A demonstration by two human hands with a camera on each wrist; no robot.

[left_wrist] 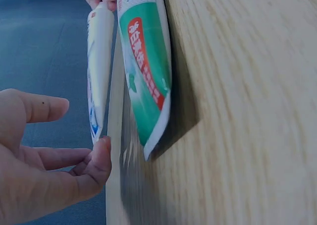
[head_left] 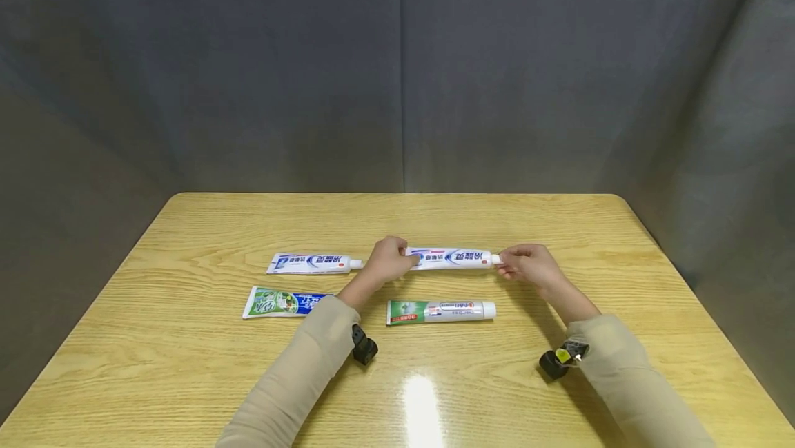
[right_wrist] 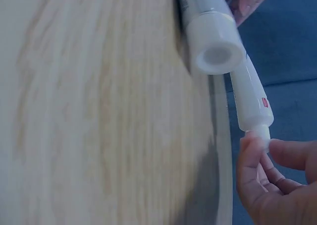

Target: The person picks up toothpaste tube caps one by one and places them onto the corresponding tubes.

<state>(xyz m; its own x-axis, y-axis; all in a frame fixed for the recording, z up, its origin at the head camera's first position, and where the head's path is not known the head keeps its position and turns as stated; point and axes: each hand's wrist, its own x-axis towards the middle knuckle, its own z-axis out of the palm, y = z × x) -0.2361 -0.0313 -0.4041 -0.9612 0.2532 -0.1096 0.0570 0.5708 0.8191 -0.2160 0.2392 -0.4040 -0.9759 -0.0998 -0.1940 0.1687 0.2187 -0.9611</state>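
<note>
A white toothpaste tube [head_left: 456, 259] with blue print is held lengthwise between the two hands. My left hand [head_left: 386, 263] pinches its flat crimped end, the forefinger held away in the left wrist view. At the other end, the fingertips of my right hand [head_left: 534, 270] pinch the white cap [right_wrist: 264, 137]. Nearer to me lies a green and silver toothpaste tube [head_left: 441, 311], its cap to the right. To the left of my left hand rests a second white and blue toothpaste tube [head_left: 310, 264].
A green and blue toothpaste tube [head_left: 286, 302] lies at the left, partly hidden by the left sleeve [head_left: 310, 351]. The wooden table [head_left: 186, 372] ends at a grey curtain [head_left: 397, 89] behind and at the sides. Black wrist cameras hang under both forearms.
</note>
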